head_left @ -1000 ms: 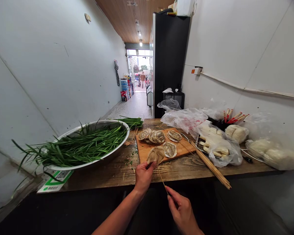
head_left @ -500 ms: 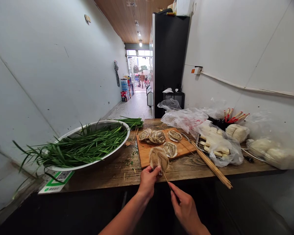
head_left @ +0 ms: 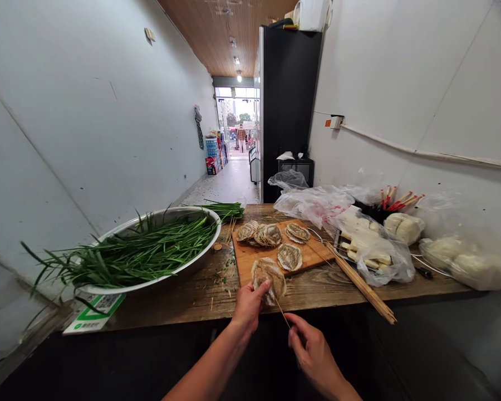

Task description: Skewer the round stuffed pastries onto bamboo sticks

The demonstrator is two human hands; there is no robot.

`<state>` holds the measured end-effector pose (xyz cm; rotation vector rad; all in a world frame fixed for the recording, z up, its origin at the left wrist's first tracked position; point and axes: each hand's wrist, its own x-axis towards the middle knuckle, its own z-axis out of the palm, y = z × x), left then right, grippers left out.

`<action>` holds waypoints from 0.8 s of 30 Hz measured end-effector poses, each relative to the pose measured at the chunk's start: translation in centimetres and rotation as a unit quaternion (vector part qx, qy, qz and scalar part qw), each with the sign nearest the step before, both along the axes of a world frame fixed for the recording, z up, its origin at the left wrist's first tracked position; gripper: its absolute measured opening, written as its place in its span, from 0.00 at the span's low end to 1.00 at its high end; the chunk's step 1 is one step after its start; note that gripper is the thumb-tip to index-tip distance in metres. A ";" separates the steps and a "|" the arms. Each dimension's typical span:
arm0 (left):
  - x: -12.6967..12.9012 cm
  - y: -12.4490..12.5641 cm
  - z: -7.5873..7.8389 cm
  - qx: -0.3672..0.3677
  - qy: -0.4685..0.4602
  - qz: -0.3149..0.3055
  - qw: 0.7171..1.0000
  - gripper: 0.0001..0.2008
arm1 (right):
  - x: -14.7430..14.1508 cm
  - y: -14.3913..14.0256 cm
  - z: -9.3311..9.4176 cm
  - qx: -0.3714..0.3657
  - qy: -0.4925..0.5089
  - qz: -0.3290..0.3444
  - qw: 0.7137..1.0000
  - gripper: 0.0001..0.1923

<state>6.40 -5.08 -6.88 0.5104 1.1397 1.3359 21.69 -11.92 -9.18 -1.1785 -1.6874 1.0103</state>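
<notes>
Two hands worked at the wooden surface's point(head_left: 183, 301) near edge. Left hand point(head_left: 247, 305) pinched a flat ridged food piece point(head_left: 268, 274) just above the cutting board's point(head_left: 250, 257) front edge. Right hand point(head_left: 313, 352) gripped a thin bamboo skewer point(head_left: 282, 312) whose tip touched that piece.

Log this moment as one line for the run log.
left hand: grips flat slice | right hand: pinches bamboo skewer into slice | cutting board: four slices

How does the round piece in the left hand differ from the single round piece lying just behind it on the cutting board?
The held piece is pinched by the left hand at the board's near edge, tilted up; the board piece lies flat, untouched. The held piece has a thin skewer at its lower edge, gripped by the right hand; the board piece has none. The held piece looks larger, being nearer. Both are round, beige, dark-ridged.
</notes>
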 end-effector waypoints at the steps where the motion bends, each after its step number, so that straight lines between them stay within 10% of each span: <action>1: 0.1 0.0 -0.1 -0.001 0.001 -0.003 1.000 0.21 | -0.2 0.3 0.0 -0.041 0.020 0.007 0.999 0.20; 5: 0.7 0.0 0.0 -0.008 -0.018 -0.017 1.000 0.21 | -0.9 1.6 0.1 -0.133 0.074 0.011 0.988 0.24; 12: 0.5 0.4 0.3 -0.054 -0.042 -0.010 0.998 0.15 | -0.9 1.6 0.4 0.009 0.009 -0.059 0.998 0.18; 24: 0.9 0.4 0.2 -0.061 -0.035 0.005 0.998 0.05 | -0.2 1.6 1.7 0.016 -0.147 -0.005 0.989 0.22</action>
